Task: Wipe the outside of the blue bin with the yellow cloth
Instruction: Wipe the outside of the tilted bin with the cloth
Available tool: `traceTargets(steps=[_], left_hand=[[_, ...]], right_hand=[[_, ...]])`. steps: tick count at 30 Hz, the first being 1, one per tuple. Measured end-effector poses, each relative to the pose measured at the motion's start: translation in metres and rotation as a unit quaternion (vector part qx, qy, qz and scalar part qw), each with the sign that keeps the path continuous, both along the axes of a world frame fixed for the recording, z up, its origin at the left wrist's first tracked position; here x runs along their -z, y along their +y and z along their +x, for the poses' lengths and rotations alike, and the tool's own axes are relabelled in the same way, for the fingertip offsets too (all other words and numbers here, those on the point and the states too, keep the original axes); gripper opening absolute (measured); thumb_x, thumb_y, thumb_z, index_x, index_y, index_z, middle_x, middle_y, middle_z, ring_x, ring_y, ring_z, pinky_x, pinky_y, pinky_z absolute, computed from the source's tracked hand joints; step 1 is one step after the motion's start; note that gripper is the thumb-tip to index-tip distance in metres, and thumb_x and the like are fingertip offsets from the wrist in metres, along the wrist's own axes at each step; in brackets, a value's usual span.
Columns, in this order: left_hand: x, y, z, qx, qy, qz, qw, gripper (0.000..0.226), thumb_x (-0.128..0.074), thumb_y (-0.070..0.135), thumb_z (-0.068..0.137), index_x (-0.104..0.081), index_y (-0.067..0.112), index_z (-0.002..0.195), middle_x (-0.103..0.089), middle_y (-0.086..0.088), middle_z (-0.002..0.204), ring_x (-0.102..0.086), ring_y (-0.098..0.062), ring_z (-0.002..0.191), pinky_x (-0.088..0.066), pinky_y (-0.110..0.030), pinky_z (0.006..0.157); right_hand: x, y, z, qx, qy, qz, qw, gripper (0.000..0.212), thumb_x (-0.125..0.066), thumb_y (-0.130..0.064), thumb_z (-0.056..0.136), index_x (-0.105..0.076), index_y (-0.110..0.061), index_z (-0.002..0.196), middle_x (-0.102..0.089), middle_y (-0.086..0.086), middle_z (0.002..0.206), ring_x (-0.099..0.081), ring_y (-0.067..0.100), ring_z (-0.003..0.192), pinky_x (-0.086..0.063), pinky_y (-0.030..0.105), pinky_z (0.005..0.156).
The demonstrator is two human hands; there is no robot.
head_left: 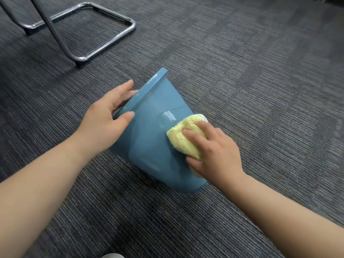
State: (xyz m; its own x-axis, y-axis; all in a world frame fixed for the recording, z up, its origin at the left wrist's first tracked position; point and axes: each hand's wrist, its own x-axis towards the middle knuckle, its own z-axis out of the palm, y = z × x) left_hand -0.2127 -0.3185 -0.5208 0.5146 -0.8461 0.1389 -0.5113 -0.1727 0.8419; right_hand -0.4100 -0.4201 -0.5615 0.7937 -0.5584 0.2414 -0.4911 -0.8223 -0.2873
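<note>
The blue bin (150, 138) lies tipped on its side on the carpet, its rim pointing up and to the left, its base toward the lower right. My left hand (104, 118) grips the rim, thumb on the outer wall and fingers curled over the edge. The yellow cloth (184, 135) is bunched into a wad and pressed against the bin's outer wall near the base. My right hand (214, 148) holds that wad, fingers on top of it. The bin's inside is hidden.
Dark grey striped carpet (260, 81) covers the whole floor. A chair's metal tube base (104, 34) stands at the upper left, behind the bin. A pale object (111, 255) peeks in at the bottom edge.
</note>
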Motion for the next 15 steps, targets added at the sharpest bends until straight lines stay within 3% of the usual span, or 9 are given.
traceTargets(steps=[4, 6, 9, 11, 13, 15], left_hand=[[0.000, 0.003, 0.004, -0.059, -0.028, 0.009, 0.998, 0.047, -0.060, 0.004, 0.078, -0.050, 0.043, 0.102, -0.056, 0.022, 0.100, -0.055, 0.003, 0.100, -0.039, -0.009, 0.092], [0.001, 0.008, 0.008, -0.087, -0.022, 0.026, 0.996, 0.040, -0.061, 0.008, 0.078, -0.056, 0.035, 0.106, -0.062, 0.010, 0.102, -0.057, -0.007, 0.097, -0.042, -0.020, 0.093], [0.000, 0.012, 0.007, -0.076, 0.000, 0.044, 0.996, 0.038, -0.061, 0.011, 0.078, -0.057, 0.047, 0.090, -0.062, 0.014, 0.100, -0.058, -0.009, 0.097, -0.042, -0.032, 0.095], [-0.001, 0.009, 0.006, -0.073, -0.007, 0.046, 0.996, 0.038, -0.061, 0.012, 0.079, -0.056, 0.049, 0.087, -0.060, 0.018, 0.093, -0.058, 0.004, 0.088, -0.042, -0.016, 0.088], [-0.001, 0.005, 0.007, -0.090, -0.040, 0.049, 0.994, 0.035, -0.060, 0.013, 0.080, -0.055, 0.041, 0.101, -0.056, 0.021, 0.086, -0.054, 0.015, 0.073, -0.036, 0.003, 0.072], [0.001, 0.005, 0.009, -0.114, -0.067, 0.058, 0.990, 0.034, -0.059, 0.014, 0.080, -0.057, 0.028, 0.111, -0.052, 0.020, 0.082, -0.052, 0.007, 0.072, -0.034, 0.003, 0.066]], right_hand=[[0.006, -0.014, 0.000, 0.069, 0.009, 0.047, 0.996, 0.053, -0.076, -0.025, 0.058, -0.062, -0.022, 0.109, -0.060, 0.014, 0.118, -0.060, 0.036, 0.086, -0.050, 0.039, 0.065], [0.017, -0.025, -0.005, 0.124, 0.026, 0.080, 0.989, 0.048, -0.066, -0.032, 0.069, -0.055, -0.028, 0.116, -0.051, 0.006, 0.127, -0.055, 0.033, 0.099, -0.044, 0.036, 0.071], [0.024, -0.038, -0.012, 0.171, 0.034, 0.118, 0.978, 0.046, -0.059, -0.035, 0.073, -0.052, -0.030, 0.118, -0.048, 0.001, 0.127, -0.054, 0.029, 0.102, -0.038, 0.032, 0.069], [0.022, -0.041, -0.010, 0.179, 0.034, 0.124, 0.975, 0.045, -0.059, -0.035, 0.073, -0.052, -0.032, 0.118, -0.047, -0.001, 0.127, -0.053, 0.027, 0.103, -0.036, 0.031, 0.068], [0.018, -0.037, -0.007, 0.172, 0.024, 0.113, 0.978, 0.045, -0.060, -0.033, 0.073, -0.052, -0.032, 0.117, -0.047, -0.001, 0.128, -0.052, 0.027, 0.104, -0.037, 0.031, 0.069], [0.011, -0.026, -0.002, 0.142, 0.003, 0.088, 0.986, 0.045, -0.064, -0.029, 0.070, -0.055, -0.031, 0.114, -0.049, 0.002, 0.127, -0.053, 0.030, 0.102, -0.041, 0.034, 0.071]])
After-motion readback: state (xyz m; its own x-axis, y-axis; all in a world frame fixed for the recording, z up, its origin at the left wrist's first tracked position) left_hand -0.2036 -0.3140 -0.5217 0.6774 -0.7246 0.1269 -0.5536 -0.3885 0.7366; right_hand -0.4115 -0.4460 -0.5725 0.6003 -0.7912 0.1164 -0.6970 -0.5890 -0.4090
